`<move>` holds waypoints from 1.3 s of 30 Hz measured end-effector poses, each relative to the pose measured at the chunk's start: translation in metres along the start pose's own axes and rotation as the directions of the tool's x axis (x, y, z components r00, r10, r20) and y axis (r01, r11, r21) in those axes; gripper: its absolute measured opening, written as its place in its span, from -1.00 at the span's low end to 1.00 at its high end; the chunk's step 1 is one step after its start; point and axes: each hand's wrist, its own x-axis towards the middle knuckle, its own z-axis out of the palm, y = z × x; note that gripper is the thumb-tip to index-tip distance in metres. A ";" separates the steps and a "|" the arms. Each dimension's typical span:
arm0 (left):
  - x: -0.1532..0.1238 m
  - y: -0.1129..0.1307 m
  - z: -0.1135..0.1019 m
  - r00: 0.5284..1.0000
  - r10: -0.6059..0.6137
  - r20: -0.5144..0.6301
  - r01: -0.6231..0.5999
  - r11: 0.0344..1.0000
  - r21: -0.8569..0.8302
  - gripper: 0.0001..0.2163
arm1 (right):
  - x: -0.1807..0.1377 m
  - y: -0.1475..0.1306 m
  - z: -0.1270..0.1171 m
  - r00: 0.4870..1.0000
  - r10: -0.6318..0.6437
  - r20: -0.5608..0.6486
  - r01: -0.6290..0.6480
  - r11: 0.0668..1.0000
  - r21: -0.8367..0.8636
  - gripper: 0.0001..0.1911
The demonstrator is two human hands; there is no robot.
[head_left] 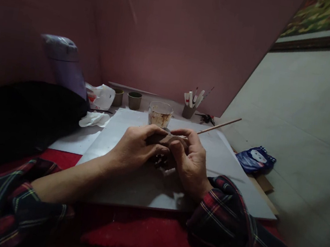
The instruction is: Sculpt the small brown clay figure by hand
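Pinching a small brown piece (165, 140) between both hands, I hold it just above the grey board (232, 165), right in front of the glass (160, 114) of murky brownish water. My left hand (135, 146) curls over it from the left, fingers closed on its top edge, wrist low and bare forearm angled in across the red cloth. My right hand (189, 159) meets it from the other side, thumb and fingers tight on the piece. The same hand grips a thin wooden stick (220, 126), whose free end slants up and away to the right. The stick's working tip is hidden at the piece, so I cannot tell where it touches. Judging by the dark crumbs (162, 165) on the board under my hands, the shaping is well under way. The piece looks rough to me, though, so I judge it unfinished.
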 end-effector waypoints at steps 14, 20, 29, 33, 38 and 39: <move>-0.002 -0.004 0.002 0.999 0.015 0.041 -0.009 0.989 -0.147 -0.92 | 0.000 -0.001 0.007 0.998 0.040 -0.041 -0.037 0.997 0.072 -0.75; -0.003 -0.002 0.003 0.999 0.020 0.051 -0.009 0.980 -0.201 -0.93 | -0.001 -0.003 0.007 0.997 0.050 -0.054 -0.047 0.997 0.065 -0.73; -0.001 -0.006 0.002 0.972 0.234 0.018 -0.234 0.972 0.005 -0.76 | 0.000 -0.004 0.005 0.993 0.111 -0.044 -0.103 0.983 0.150 -0.73; -0.002 -0.007 0.001 0.949 0.304 0.079 -0.314 0.936 0.162 -0.68 | 0.000 -0.003 0.004 0.992 0.121 -0.021 -0.117 0.983 0.139 -0.69; -0.002 -0.005 -0.001 0.954 0.273 0.122 -0.294 0.931 0.218 -0.80 | 0.001 0.001 0.002 0.997 0.076 0.012 -0.077 0.992 0.102 -0.60; -0.002 -0.005 -0.001 0.959 0.256 0.118 -0.276 0.938 0.208 -0.82 | 0.001 0.002 0.002 0.998 0.069 0.014 -0.070 0.994 0.089 -0.59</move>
